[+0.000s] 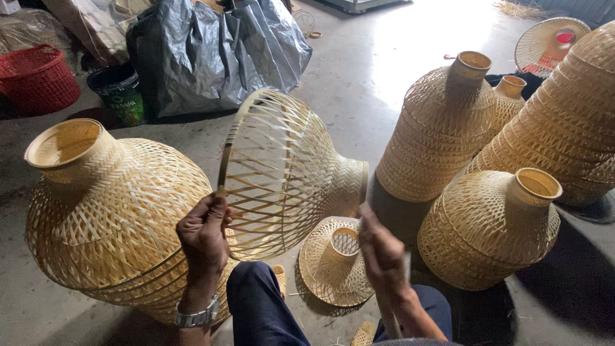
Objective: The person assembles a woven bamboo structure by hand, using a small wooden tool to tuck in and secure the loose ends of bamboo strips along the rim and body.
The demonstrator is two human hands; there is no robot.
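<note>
My left hand pinches the rim of the shade, held tipped on its side above my knees. My right hand grips a thin tool by its neck. The weave looks light, springy and easily crushed; the rim seems stiffest.

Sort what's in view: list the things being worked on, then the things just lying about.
In hand:
- woven bamboo shade, tipped on its side
- left hand gripping its rim
- right hand near its neck

Lying about:
- big shade at left
- small shade on the floor
- stacked shades
- red basket
- grey plastic sheet
</note>
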